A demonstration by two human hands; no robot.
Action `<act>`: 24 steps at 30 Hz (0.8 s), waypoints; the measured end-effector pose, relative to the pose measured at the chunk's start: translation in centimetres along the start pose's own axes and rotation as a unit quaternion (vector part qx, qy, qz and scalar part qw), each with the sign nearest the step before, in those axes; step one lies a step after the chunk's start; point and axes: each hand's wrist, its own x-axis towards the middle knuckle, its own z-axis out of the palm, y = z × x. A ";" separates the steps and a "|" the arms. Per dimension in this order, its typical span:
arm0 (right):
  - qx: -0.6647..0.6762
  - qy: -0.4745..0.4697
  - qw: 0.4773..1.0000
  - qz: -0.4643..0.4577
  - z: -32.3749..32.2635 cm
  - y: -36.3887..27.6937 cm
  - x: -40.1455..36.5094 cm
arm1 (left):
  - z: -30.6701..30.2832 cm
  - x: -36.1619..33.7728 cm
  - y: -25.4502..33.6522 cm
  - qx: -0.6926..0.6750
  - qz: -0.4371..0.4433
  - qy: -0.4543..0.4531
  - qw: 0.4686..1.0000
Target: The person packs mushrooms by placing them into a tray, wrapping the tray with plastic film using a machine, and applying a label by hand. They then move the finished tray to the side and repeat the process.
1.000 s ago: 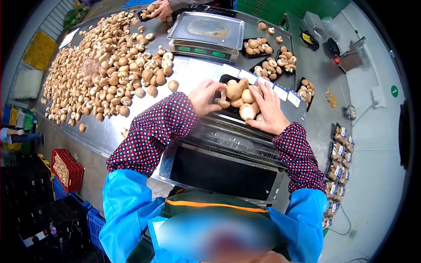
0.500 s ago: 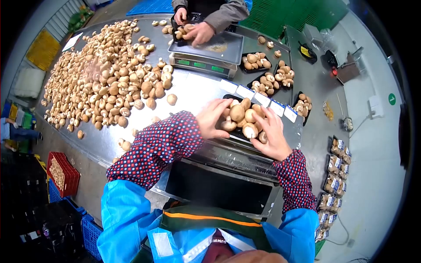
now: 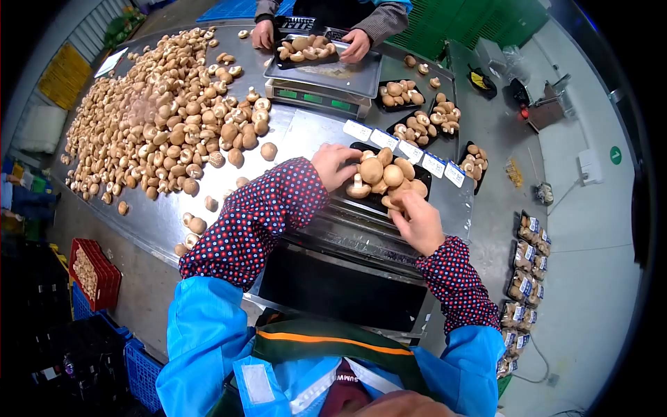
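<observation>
A black tray [image 3: 422,182] heaped with brown mushrooms [image 3: 372,170] lies near the table's front edge. My left hand [image 3: 333,167] is at the tray's left side, its fingers bent over the edge beside a mushroom with its stem showing. At the tray's lower right, my right hand [image 3: 417,221] has its thumb and fingers closed round a mushroom [image 3: 390,202]. Whether the left fingers grip anything is hard to see. White labels [image 3: 410,151] lie in a row just behind the tray.
A large mushroom pile [image 3: 167,125] covers the table's left side. Behind stands a scale [image 3: 316,97] bearing a filled tray, with a co-worker's hands [image 3: 356,46] beside it. More filled trays [image 3: 401,94] sit at the back right; wrapped packs [image 3: 524,283] are stacked at the right.
My right hand has moved down and left, its fingers closing on a mushroom. My left hand has drawn back slightly. The co-worker's hands have parted from the mushrooms on the scale.
</observation>
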 end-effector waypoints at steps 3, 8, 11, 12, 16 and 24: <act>0.024 0.070 0.993 -0.087 -0.4 0.3 0.6 | -1.0 -0.3 0.8 -0.041 0.019 0.017 0.999; -0.042 -0.032 0.990 -0.127 -0.7 2.9 -0.2 | -1.3 -0.5 1.4 -0.038 0.064 -0.050 0.996; -0.098 -0.038 0.987 -0.125 -1.2 2.8 -0.4 | -0.7 -0.8 1.8 -0.015 0.100 -0.047 0.994; -0.111 -0.039 0.984 -0.133 -1.2 2.7 -0.3 | -0.6 -0.7 1.9 0.007 0.100 -0.080 0.992; -0.132 -0.025 0.988 -0.076 -1.1 1.0 0.2 | 0.5 0.1 1.9 0.060 0.105 -0.084 0.989; -0.061 0.077 0.995 -0.033 -0.9 1.8 -0.3 | 0.5 1.1 1.0 0.063 0.108 -0.113 0.986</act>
